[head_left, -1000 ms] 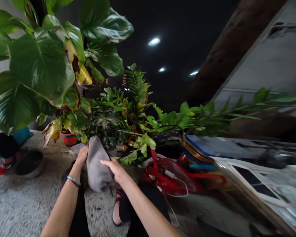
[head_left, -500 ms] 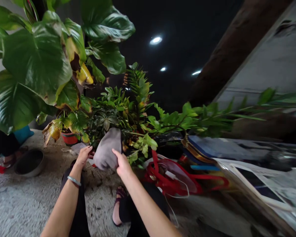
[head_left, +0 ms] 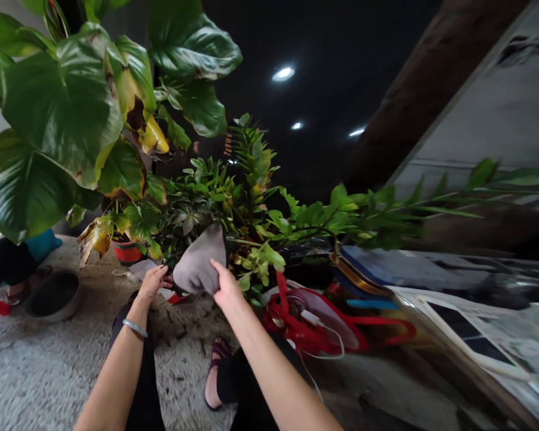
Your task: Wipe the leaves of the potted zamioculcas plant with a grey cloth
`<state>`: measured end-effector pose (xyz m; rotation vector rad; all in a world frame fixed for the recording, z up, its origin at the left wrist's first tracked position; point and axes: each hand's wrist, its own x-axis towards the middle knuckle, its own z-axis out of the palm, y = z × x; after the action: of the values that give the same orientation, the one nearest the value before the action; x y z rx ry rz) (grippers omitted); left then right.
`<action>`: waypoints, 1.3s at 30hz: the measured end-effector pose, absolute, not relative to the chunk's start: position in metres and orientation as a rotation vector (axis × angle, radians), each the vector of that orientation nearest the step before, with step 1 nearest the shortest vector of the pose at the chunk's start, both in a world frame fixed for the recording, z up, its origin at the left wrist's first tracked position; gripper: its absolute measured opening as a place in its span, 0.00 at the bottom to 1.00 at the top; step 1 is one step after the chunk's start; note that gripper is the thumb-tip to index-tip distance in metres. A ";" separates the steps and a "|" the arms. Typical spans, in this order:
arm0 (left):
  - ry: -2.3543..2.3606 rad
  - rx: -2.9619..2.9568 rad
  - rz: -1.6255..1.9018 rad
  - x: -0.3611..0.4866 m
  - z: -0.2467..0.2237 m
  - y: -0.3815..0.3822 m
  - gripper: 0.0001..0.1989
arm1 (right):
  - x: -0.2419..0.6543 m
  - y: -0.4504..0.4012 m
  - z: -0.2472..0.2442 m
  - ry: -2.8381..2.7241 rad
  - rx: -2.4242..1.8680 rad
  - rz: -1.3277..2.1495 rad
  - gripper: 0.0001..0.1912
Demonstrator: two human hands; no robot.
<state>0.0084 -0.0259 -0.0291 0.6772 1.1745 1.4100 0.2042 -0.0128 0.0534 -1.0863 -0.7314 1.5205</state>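
Note:
My right hand (head_left: 227,286) grips a grey piece of fabric (head_left: 200,263) with its thumb on top. The fabric narrows to a peak at its upper right, where a dark edge shows. Just left of it is my left hand (head_left: 154,282), its fingers bent together near the fabric's left edge; whatever they hold is too small to make out. A bracelet (head_left: 135,328) circles my left wrist. Under the fabric, a small red piece (head_left: 176,298) and a bit of white lie close to the ground.
Leafy potted plants rise ahead, one in a red pot (head_left: 126,252). A dark basin (head_left: 54,295) sits at left beside another person's leg (head_left: 2,266). To my right are a red bag (head_left: 291,317) with a white cable and a cluttered surface bearing a white phone-like device (head_left: 469,335).
My right hand has swung the grey fabric slightly up and right, tilting it and uncovering more of the red piece below. My left hand has stayed almost still.

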 end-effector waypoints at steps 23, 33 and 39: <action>1.206 0.576 1.560 0.090 0.031 -0.130 0.34 | 0.211 -0.047 0.048 -1.154 -0.832 1.813 0.08; 1.414 0.753 1.461 0.063 0.047 -0.119 0.19 | 0.215 0.038 0.028 -1.216 -1.211 0.920 0.36; 1.403 0.867 1.478 0.051 0.103 -0.106 0.28 | 0.195 0.057 0.003 -1.067 -1.055 1.336 0.22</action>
<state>0.0513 -0.1061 0.1027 0.8675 1.4028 1.4783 0.1954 0.0565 0.0031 -1.0546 -1.0671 1.3359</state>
